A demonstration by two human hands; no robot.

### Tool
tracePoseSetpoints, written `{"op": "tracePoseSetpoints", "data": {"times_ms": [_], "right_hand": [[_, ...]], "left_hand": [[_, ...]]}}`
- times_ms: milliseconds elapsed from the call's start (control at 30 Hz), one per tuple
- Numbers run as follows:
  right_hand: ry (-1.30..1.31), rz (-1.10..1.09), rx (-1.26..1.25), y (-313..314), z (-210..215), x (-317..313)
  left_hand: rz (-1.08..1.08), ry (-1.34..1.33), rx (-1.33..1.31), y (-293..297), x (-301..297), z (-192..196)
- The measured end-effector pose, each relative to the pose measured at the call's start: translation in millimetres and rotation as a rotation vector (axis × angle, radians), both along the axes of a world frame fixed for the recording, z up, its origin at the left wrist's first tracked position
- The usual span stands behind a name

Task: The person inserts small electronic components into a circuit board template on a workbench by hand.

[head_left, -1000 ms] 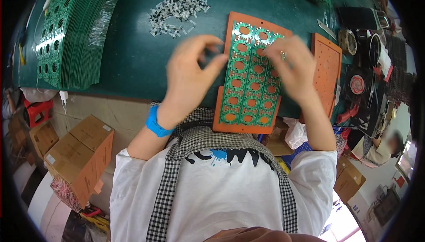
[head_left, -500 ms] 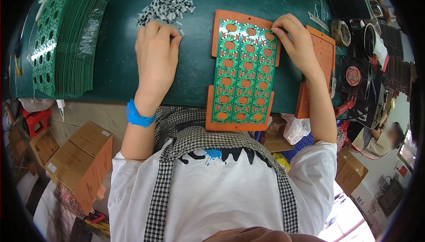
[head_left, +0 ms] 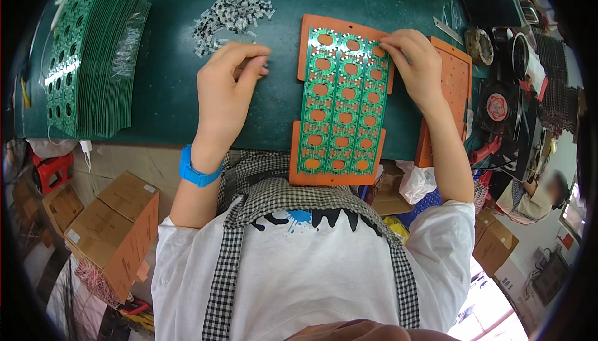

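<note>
A green circuit board panel (head_left: 335,101) with rows of oval cutouts lies on an orange tray (head_left: 333,177). At the panel's upper right corner, my right hand (head_left: 416,70) has thumb and forefinger pinched together; whatever is between them is too small to make out. My left hand (head_left: 225,95), wearing a blue wristband (head_left: 198,168), is over the table between the loose parts and the panel. Its fingers are closed in a pinch, and what they hold is hidden. Just beyond it lies a pile of small clear-and-dark parts (head_left: 233,14).
A tall stack of green circuit boards (head_left: 103,60) stands at the left. Another orange tray (head_left: 453,70) lies at the right, beside a metal ruler (head_left: 447,30) and a small fan (head_left: 496,107). Cardboard boxes (head_left: 112,216) sit below the table's left side.
My left hand has drawn away from the pile, turning rightward toward the panel. My right hand stays at the panel's upper right corner, barely shifted.
</note>
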State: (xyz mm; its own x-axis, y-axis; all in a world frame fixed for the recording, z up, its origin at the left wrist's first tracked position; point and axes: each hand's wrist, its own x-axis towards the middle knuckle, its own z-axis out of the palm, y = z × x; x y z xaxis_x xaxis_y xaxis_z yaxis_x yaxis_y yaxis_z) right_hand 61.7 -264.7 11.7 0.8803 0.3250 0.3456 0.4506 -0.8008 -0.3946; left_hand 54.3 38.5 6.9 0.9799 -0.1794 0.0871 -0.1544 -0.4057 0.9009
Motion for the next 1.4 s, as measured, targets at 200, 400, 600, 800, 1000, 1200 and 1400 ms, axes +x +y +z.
{"op": "tracePoseSetpoints", "data": {"times_ms": [200, 400, 600, 800, 1000, 1200, 1400], "right_hand": [[-0.208, 0.048, -0.313, 13, 17, -8], [-0.343, 0.366, -0.039, 65, 25, -43], [-0.028, 0.162, 0.114, 43, 30, -45], [0.376, -0.070, 0.339, 9, 18, -32], [0.375, -0.012, 0.236, 5, 16, -26], [0.409, -0.027, 0.229, 5, 18, -21], [0.405, -0.010, 0.229, 4, 14, -18]], "left_hand": [[-0.134, 0.579, -0.761, -16, -7, 4], [-0.206, 0.763, -0.903, -40, -21, 9], [-0.157, 0.257, -0.272, -35, -12, 14], [0.128, -0.313, 0.581, -3, 18, -6], [0.090, -0.224, 0.406, -3, 24, -10], [0.026, -0.178, 0.276, -8, 19, -3], [0.034, 0.019, -0.135, -14, 7, -2]]}}
